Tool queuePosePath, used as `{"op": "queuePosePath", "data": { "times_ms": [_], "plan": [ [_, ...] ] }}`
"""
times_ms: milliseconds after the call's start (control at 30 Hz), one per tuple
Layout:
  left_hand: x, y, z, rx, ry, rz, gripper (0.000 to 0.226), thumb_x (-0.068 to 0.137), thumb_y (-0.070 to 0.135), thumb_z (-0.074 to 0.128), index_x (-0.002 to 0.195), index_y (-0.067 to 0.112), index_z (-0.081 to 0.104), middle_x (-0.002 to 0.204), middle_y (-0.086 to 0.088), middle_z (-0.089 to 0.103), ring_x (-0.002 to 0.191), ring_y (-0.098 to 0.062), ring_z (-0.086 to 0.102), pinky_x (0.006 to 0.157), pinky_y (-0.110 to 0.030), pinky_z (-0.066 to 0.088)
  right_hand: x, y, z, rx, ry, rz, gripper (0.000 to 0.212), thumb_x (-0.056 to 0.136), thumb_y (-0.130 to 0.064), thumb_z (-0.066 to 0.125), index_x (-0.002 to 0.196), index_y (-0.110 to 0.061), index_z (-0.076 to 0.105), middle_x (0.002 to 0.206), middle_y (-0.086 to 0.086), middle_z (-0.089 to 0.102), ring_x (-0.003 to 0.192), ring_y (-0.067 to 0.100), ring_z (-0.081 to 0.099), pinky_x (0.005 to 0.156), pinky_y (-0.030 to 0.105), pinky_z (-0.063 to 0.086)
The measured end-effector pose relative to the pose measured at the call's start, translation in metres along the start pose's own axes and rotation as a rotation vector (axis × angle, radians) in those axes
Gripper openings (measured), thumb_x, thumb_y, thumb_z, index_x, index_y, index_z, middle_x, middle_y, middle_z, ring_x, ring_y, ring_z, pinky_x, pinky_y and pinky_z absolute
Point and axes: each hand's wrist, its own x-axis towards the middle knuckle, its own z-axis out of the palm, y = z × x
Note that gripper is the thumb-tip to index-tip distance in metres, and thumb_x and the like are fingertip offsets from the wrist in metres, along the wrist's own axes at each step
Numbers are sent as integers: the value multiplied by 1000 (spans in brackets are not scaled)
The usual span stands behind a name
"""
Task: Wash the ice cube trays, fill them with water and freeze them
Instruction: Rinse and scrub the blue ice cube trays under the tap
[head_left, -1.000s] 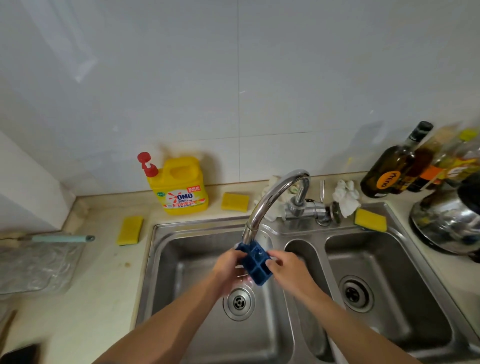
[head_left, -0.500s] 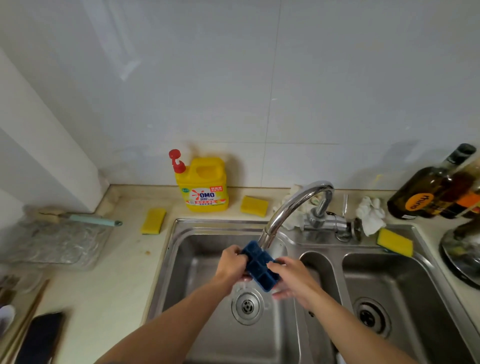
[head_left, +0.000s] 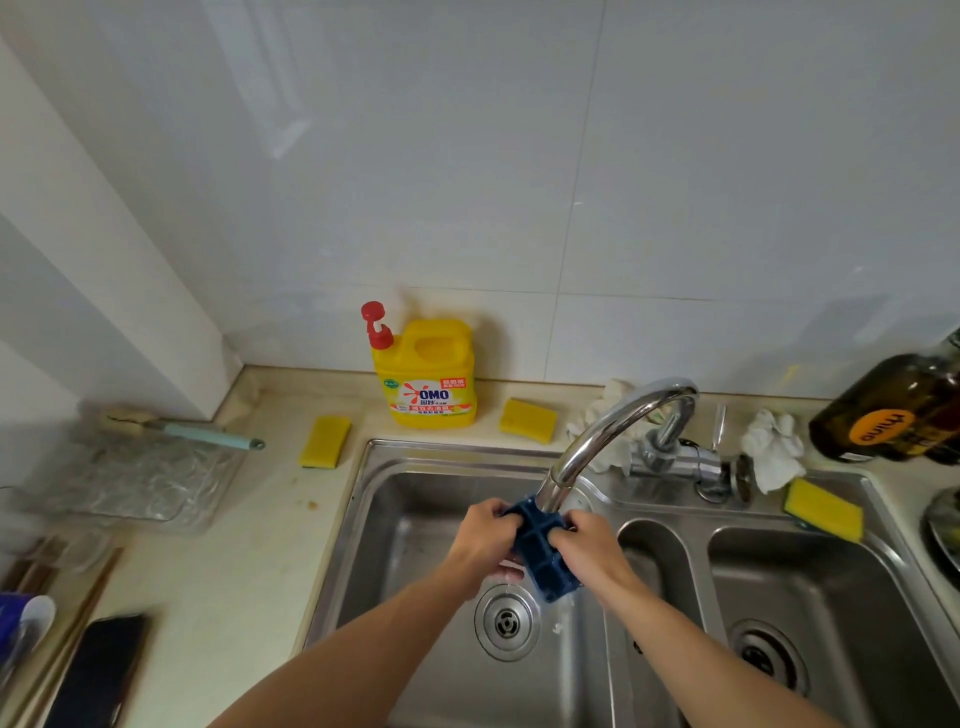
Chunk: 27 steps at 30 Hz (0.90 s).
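A dark blue ice cube tray (head_left: 540, 556) with square cells is held tilted right under the spout of the chrome faucet (head_left: 602, 441), over the left basin of the steel double sink (head_left: 415, 467). My left hand (head_left: 485, 540) grips the tray's left edge with curled fingers. My right hand (head_left: 589, 548) grips its right edge, thumb over the cells. Whether water is running I cannot tell. The tray's underside is hidden.
A yellow detergent jug (head_left: 428, 374) with a red pump stands behind the sink. Yellow sponges lie at the left (head_left: 324, 441), the back (head_left: 527, 420) and the right rim (head_left: 823, 512). A dark bottle (head_left: 893, 410) is far right. A clear tray (head_left: 140, 475) and a phone (head_left: 98, 670) lie left.
The view has swung left and closer. Both hands keep hold of the tray under the spout; my right hand has closed in over its right edge and the tray now points more toward me.
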Motion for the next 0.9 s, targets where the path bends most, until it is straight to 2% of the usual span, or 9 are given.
{"op": "queuePosePath", "data": {
  "times_ms": [133,233,367,467,533,633,700,800,900],
  "plan": [
    [1,-4,1,3,-18,13,12,100,25,53,107,16,58,92,-12,74,73,-23,76,65,-37,64,5,1,0,-41,29,-3,8,96,-16,58,92,-12,64,86,6,68,77,20,65,61,28,45],
    [2,-8,4,6,-58,42,13,98,26,57,108,17,56,95,-11,73,76,-23,76,65,-38,64,8,6,-1,-34,47,46,9,98,-13,54,93,-9,62,90,11,68,79,23,64,64,30,47],
    [3,-11,11,-203,-127,-32,24,89,6,54,110,18,58,96,-13,74,80,-22,76,64,-39,63,7,4,3,6,64,43,14,98,-12,52,86,-13,60,87,11,68,73,20,60,64,31,45],
    [8,-14,17,-249,-67,-105,32,84,-2,48,105,18,62,92,-13,76,89,-28,74,75,-47,63,1,-2,9,-32,46,-29,14,98,-20,56,87,-16,62,81,2,68,70,14,62,59,27,46],
    [11,-16,16,-218,-48,-76,32,83,-6,47,102,16,61,93,-14,73,89,-27,72,77,-46,61,-1,0,10,-45,50,-60,12,97,-23,59,89,-16,64,85,0,70,76,12,66,65,28,51],
    [12,-17,9,-96,-42,-16,28,87,-4,51,101,16,64,93,-8,75,88,-21,72,71,-34,58,0,1,6,1,32,-72,13,97,-31,63,104,-21,66,99,-4,71,89,9,68,73,25,54],
    [14,-18,5,-17,-34,-3,27,90,-1,52,110,15,62,103,-9,73,95,-22,71,83,-38,59,1,-1,4,123,-20,-41,19,97,-30,64,114,-21,64,107,0,71,96,14,70,78,32,59],
    [13,-15,-1,81,-52,48,30,92,3,51,117,17,62,106,-9,73,98,-24,71,91,-43,58,4,-4,1,177,-57,21,18,97,-17,61,115,-19,63,106,8,71,91,21,73,73,36,63],
    [9,-9,-4,167,-127,108,29,92,7,51,113,19,65,102,-7,73,93,-20,70,80,-31,56,8,-3,0,140,-56,45,21,94,-8,56,112,-18,64,99,11,73,84,26,75,73,42,65]
  ]
}}
